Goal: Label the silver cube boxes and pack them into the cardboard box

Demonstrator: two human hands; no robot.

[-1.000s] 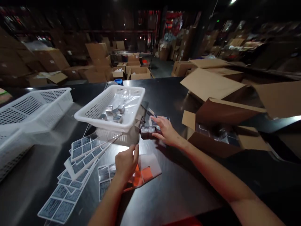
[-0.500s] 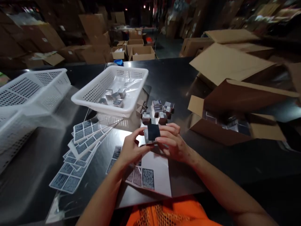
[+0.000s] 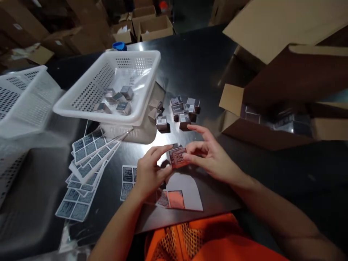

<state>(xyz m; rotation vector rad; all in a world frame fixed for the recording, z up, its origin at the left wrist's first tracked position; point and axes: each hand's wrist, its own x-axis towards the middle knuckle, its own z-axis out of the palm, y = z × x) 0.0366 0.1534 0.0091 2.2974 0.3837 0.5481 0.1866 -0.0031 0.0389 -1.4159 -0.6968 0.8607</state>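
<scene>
The box (image 3: 177,156) was above the sheet (image 3: 191,186), gripped between the left hand's (image 3: 153,167) thumb and fingers, the right hand's (image 3: 210,156) fingertips at its edge. Work seemed partway: the sheet was partly bare, some labels (image 3: 176,199) left, the fanned sheets (image 3: 78,204) looking full. Loose boxes (image 3: 177,109) stood beyond; others lay in the basket (image 3: 137,117), whether finished unclear.

Just one head cam here, looking forward and down, pretty close over the tabletop (image 3: 198,69), left hand (image 3: 151,168) and right hand (image 3: 213,156) mid-frame.
</scene>
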